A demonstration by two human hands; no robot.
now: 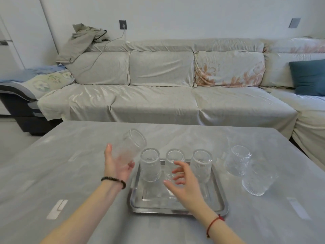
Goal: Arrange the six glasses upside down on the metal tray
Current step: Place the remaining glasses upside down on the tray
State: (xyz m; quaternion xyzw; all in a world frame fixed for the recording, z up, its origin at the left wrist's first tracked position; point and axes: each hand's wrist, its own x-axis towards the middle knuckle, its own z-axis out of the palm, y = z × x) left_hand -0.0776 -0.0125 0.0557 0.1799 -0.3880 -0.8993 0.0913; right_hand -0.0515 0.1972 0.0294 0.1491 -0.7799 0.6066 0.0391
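Observation:
A metal tray [177, 209] lies on the grey table near its front. Three ribbed clear glasses stand upside down along its far side: a left glass [150, 164], a middle glass [174, 162] and a right glass [201, 164]. My left hand [117, 164] holds a fourth glass [131, 147] tilted in the air, left of the tray and above the table. My right hand [184, 184] hovers over the tray with fingers spread, holding nothing, just in front of the middle glass. Two more glasses [238, 162] [258, 180] stand on the table right of the tray.
The grey table [70, 173] stretches wide on both sides of the tray. A white strip [57, 209] lies flat on it at the left. Behind the table runs a long covered sofa [158, 95] with a teal cushion [309, 77].

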